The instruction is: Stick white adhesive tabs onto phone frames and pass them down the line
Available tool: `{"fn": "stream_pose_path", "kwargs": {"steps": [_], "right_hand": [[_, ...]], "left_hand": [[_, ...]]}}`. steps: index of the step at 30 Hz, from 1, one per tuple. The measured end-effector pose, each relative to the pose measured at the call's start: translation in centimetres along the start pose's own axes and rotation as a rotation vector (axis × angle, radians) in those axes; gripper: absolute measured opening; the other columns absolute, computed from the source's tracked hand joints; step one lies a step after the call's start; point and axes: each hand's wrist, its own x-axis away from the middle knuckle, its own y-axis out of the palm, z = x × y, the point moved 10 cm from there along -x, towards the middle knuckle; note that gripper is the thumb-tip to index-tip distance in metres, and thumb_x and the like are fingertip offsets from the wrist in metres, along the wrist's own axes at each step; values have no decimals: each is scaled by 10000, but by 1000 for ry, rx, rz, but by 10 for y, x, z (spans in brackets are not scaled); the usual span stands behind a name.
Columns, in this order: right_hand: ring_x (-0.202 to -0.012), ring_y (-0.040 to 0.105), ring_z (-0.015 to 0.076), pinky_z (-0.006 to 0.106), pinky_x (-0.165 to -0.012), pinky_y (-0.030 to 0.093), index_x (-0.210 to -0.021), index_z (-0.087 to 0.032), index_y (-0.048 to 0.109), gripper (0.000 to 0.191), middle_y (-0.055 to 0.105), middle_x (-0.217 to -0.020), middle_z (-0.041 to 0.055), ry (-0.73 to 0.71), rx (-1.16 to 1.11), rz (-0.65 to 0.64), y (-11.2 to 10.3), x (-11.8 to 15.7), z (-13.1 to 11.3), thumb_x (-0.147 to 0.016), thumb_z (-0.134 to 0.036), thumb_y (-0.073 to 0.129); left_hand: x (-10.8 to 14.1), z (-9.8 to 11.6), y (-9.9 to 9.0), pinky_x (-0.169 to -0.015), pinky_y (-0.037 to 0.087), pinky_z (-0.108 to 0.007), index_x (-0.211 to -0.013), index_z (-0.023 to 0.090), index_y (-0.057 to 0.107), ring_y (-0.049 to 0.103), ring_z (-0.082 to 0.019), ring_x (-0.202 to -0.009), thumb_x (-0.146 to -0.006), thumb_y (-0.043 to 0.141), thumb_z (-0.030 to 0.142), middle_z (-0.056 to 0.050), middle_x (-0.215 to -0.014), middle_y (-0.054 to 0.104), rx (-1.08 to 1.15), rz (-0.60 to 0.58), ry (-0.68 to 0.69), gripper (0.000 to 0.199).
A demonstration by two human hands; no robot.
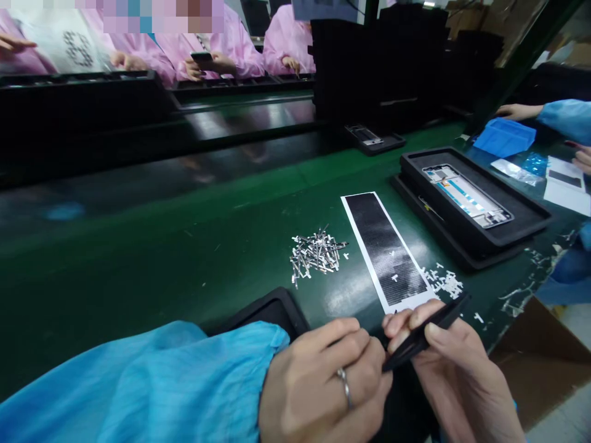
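Note:
My right hand (466, 369) grips a thin black phone-shaped part (427, 332), seen nearly edge-on and tilted up to the right. Its thumb lies on the near face, the fingers behind. At the part's lower left end is my left hand (327, 381), closed, with a ring on one finger; what its fingertips hold is hidden. Just beyond the hands lies a white-edged sheet of black strips (385, 246). Left of that sheet is a pile of small dark and silvery strips (318, 252); small white scraps (446, 283) lie at its right.
A black foam tray (530, 215) with a phone frame (468, 194) stands at right. Another dark tray (277, 304) is partly under my left sleeve. Farther right are a blue bin (505, 136) and a co-worker's hands. People in pink work across the table, beyond stacked black trays (369, 74).

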Motion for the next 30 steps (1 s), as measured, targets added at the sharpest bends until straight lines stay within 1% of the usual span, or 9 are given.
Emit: {"fn": "stream_pose_path", "kwargs": {"steps": [2, 4, 8, 11, 14, 18, 23, 26, 30], "right_hand": [[-836, 614, 176, 281, -819, 500, -803, -215, 683, 79, 660, -858, 43, 0, 16, 26, -3, 1, 1, -815, -265, 623], [-818, 610, 172, 290, -815, 504, -802, -219, 679, 82, 653, -869, 38, 7, 3, 22, -3, 0, 1, -819, -270, 617], [-814, 600, 136, 223, -788, 503, -825, -225, 680, 78, 651, -863, 24, -14, -19, -23, -1, -2, -1, -827, -252, 606], [-824, 599, 144, 217, -778, 497, -812, -223, 684, 64, 657, -818, 31, -37, 64, -58, 1, -1, -3, -798, -262, 635], [-849, 610, 198, 313, -801, 511, -810, -230, 689, 72, 663, -784, 46, -69, 168, -86, 0, 2, -5, -779, -284, 655], [-856, 625, 217, 337, -746, 536, -854, -253, 700, 77, 683, -796, 56, -121, 260, -167, 5, 5, -9, -795, -266, 652], [-788, 651, 203, 354, -745, 545, -888, -275, 714, 100, 703, -790, 49, -201, 310, -258, 23, 8, -14, -795, -270, 677], [-761, 660, 175, 324, -835, 511, -903, -272, 720, 115, 712, -762, 42, -289, 369, -299, 36, 8, -19, -792, -261, 693], [-781, 669, 170, 319, -905, 477, -948, -282, 707, 140, 716, -817, 36, -314, 449, -337, 38, 9, -23, -812, -289, 675]], "left_hand": [[-5, 0, -19, -700, 519, -221, -801, 141, 616, 617, -116, -663, -927, 378, 94, -39, -722, 677, 151, 117, -9, 273], [-7, -5, -22, -646, 501, -193, -894, 103, 627, 622, -120, -684, -905, 424, 66, -62, -760, 667, 266, 96, -74, 206], [0, -35, -23, -655, 477, -151, -881, 124, 670, 627, -108, -700, -814, 545, 48, -35, -764, 662, 554, 139, -401, 162], [10, -59, 8, -597, 458, -155, -744, 128, 692, 594, -104, -625, -764, 586, 173, -10, -666, 638, 834, -7, -783, 116], [21, -56, 44, -565, 447, -178, -561, 113, 638, 536, -97, -540, -686, 631, 330, -7, -545, 581, 1184, -224, -1060, 250], [31, -48, 62, -552, 449, -205, -562, 96, 660, 535, -98, -488, -524, 694, 323, -14, -505, 590, 1478, -226, -1259, 233], [40, -39, 70, -509, 385, -151, -519, 96, 664, 489, -57, -464, -468, 635, 198, 10, -471, 556, 1581, -189, -1331, 118], [39, -37, 72, -488, 361, -150, -484, 107, 618, 461, -53, -452, -474, 661, 232, 18, -465, 536, 1612, -186, -1290, 133], [31, -42, 64, -513, 385, -170, -548, 117, 595, 463, -69, -470, -551, 637, 308, 22, -485, 524, 1464, -225, -1147, 196]]}}
